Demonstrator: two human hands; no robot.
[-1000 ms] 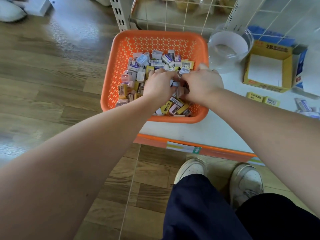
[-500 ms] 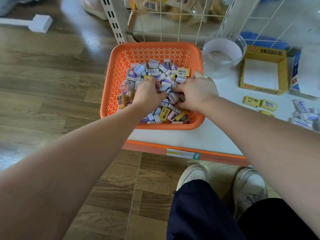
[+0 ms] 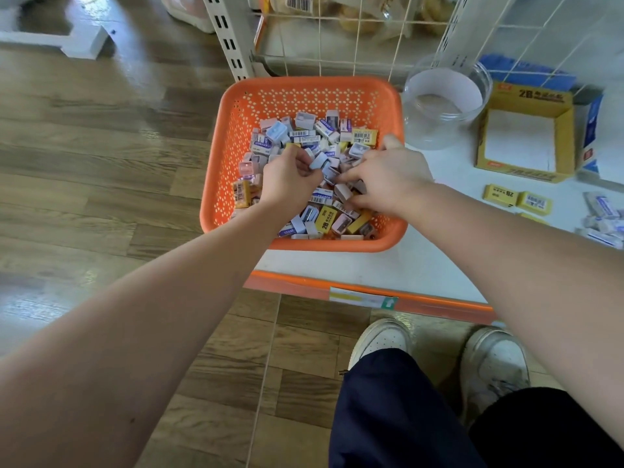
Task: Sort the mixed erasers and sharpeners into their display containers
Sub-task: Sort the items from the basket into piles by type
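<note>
Erasers and sharpeners point(image 3: 305, 135) heaped in orange basket point(image 3: 221, 170). Left hand point(image 3: 288, 185) pinches small pale block point(image 3: 317, 161); right hand point(image 3: 388, 184) fingers curled into heap, grasp unclear. Pieces likely light, rigid, slick-wrapped: pinch across narrow sides.

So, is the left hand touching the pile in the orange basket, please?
Touching: the head view shows the left hand pinching a pale piece atop the pile.
</note>
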